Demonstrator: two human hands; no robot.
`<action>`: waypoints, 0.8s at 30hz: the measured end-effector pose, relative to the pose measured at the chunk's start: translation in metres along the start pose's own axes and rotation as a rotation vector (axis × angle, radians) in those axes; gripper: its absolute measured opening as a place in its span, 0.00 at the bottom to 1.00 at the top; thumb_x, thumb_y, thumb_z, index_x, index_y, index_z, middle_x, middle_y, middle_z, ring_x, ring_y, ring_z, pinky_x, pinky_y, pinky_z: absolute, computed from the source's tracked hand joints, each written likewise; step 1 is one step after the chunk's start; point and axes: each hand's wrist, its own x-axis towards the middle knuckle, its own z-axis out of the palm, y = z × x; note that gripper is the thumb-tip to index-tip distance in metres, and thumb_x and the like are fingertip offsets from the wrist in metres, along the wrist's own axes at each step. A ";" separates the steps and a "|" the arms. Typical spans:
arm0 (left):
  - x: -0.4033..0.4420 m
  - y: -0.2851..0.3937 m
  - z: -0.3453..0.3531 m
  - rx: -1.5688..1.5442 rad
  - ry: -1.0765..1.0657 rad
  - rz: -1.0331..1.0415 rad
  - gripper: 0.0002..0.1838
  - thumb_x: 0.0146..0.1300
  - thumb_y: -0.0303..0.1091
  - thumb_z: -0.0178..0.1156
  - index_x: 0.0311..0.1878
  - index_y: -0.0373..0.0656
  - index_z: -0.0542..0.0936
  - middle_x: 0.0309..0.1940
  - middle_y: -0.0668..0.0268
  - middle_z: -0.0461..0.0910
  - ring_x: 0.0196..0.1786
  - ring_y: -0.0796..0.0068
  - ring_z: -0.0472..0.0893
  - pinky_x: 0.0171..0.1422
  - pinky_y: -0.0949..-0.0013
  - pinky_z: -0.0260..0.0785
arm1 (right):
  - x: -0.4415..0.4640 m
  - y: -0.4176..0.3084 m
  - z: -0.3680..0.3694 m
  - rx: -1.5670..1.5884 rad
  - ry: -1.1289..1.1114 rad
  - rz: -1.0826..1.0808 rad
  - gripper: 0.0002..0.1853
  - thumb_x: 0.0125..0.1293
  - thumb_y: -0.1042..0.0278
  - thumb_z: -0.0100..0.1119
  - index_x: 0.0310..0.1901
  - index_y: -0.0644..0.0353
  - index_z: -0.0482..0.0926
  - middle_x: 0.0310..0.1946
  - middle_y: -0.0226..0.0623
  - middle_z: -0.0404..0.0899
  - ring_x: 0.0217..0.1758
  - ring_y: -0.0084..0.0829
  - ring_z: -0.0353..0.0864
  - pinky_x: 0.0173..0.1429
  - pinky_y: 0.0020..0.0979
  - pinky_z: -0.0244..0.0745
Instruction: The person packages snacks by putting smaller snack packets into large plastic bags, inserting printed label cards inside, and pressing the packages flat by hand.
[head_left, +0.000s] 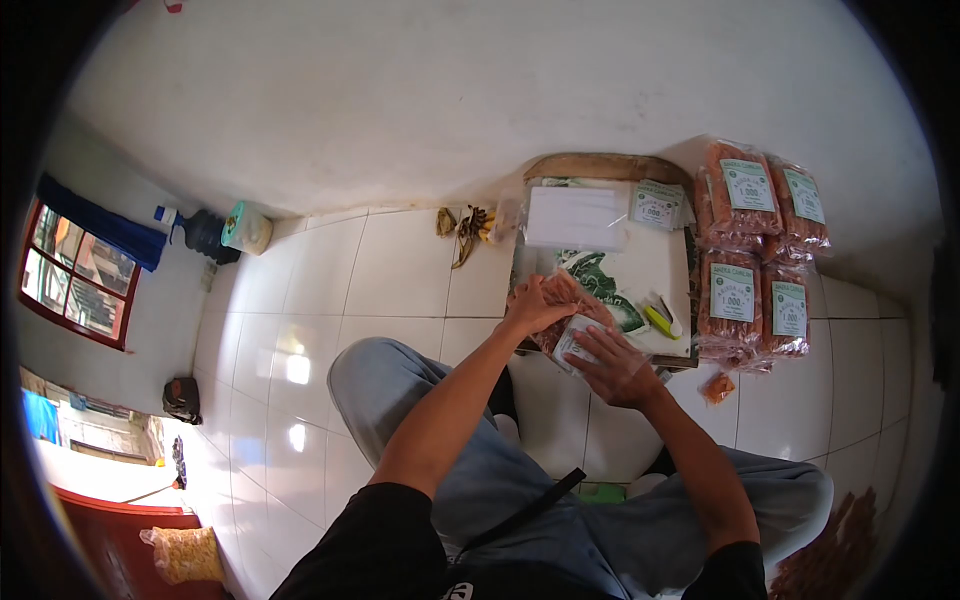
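A clear plastic packet of reddish-brown food (578,292) with a pale printed label lies tilted over the front edge of a low table (650,270). My left hand (534,306) grips the packet's upper left part with bent fingers. Spread over the label and lower right part is my right hand (612,368), its fingers apart and touching the packet. On the tabletop behind are a stack of white sheets (572,217) and a pile of green-and-white labels (656,205). A yellow-green cutter (661,321) lies right of the packet.
Stacked labelled packets (740,290) stand right of the table, with a small orange packet (717,388) on the floor. Bananas (482,224) lie at the back left. Farther left are a lidded tub (246,228), a water bottle (200,235) and a black bag (182,400).
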 end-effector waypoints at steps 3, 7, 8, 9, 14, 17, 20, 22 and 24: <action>0.003 -0.002 -0.001 -0.032 -0.030 0.001 0.58 0.41 0.68 0.70 0.69 0.41 0.61 0.64 0.44 0.66 0.71 0.49 0.61 0.74 0.50 0.48 | 0.002 -0.001 0.005 -0.007 0.046 0.015 0.26 0.55 0.67 0.63 0.60 0.46 0.78 0.67 0.41 0.69 0.70 0.44 0.68 0.73 0.46 0.64; 0.002 0.002 -0.007 -0.023 -0.053 -0.052 0.57 0.41 0.69 0.70 0.68 0.41 0.63 0.63 0.46 0.67 0.70 0.50 0.63 0.74 0.50 0.49 | 0.006 -0.006 0.013 -0.066 -0.032 0.100 0.26 0.59 0.64 0.60 0.61 0.47 0.77 0.68 0.41 0.66 0.73 0.42 0.63 0.75 0.47 0.58; 0.000 0.005 -0.008 -0.023 -0.053 -0.052 0.57 0.41 0.69 0.70 0.68 0.41 0.63 0.63 0.46 0.67 0.70 0.50 0.63 0.74 0.50 0.49 | 0.006 -0.007 0.017 -0.097 -0.046 0.130 0.25 0.60 0.62 0.59 0.62 0.47 0.76 0.69 0.41 0.64 0.74 0.42 0.62 0.76 0.47 0.56; -0.001 0.006 -0.008 0.017 -0.024 -0.074 0.56 0.45 0.66 0.71 0.69 0.37 0.62 0.63 0.46 0.69 0.67 0.52 0.69 0.69 0.55 0.59 | 0.006 -0.009 0.021 -0.097 -0.045 0.130 0.25 0.60 0.62 0.59 0.62 0.47 0.76 0.69 0.41 0.64 0.74 0.42 0.62 0.76 0.47 0.56; 0.005 -0.003 -0.007 -0.096 -0.069 -0.088 0.55 0.47 0.66 0.67 0.71 0.38 0.61 0.63 0.47 0.70 0.68 0.51 0.69 0.72 0.57 0.59 | 0.009 -0.017 0.030 -0.139 0.002 0.206 0.24 0.65 0.61 0.56 0.63 0.50 0.75 0.72 0.43 0.59 0.76 0.43 0.56 0.77 0.48 0.52; 0.003 -0.004 -0.010 -0.306 -0.148 -0.057 0.52 0.52 0.59 0.67 0.72 0.35 0.58 0.62 0.48 0.73 0.64 0.54 0.74 0.69 0.62 0.64 | 0.010 -0.020 0.032 -0.138 -0.015 0.247 0.26 0.65 0.60 0.55 0.65 0.53 0.72 0.72 0.43 0.59 0.76 0.44 0.54 0.78 0.48 0.51; -0.008 0.008 -0.018 -0.281 -0.145 -0.066 0.50 0.54 0.51 0.67 0.72 0.32 0.57 0.59 0.48 0.76 0.62 0.57 0.76 0.67 0.64 0.67 | 0.012 -0.026 0.032 -0.142 -0.023 0.306 0.28 0.66 0.62 0.54 0.68 0.54 0.69 0.73 0.45 0.58 0.77 0.46 0.55 0.77 0.48 0.52; -0.009 0.007 -0.016 -0.240 -0.119 -0.046 0.49 0.54 0.48 0.68 0.72 0.31 0.57 0.57 0.49 0.77 0.60 0.60 0.77 0.65 0.64 0.68 | 0.011 -0.029 0.035 -0.147 0.006 0.319 0.28 0.66 0.62 0.54 0.68 0.55 0.68 0.73 0.46 0.58 0.76 0.47 0.55 0.77 0.48 0.52; -0.008 0.006 -0.015 -0.221 -0.111 -0.031 0.48 0.54 0.47 0.68 0.72 0.30 0.58 0.56 0.50 0.78 0.59 0.61 0.78 0.64 0.64 0.69 | 0.009 -0.032 0.039 -0.152 0.032 0.335 0.29 0.66 0.63 0.54 0.69 0.56 0.67 0.72 0.48 0.58 0.76 0.48 0.56 0.77 0.49 0.52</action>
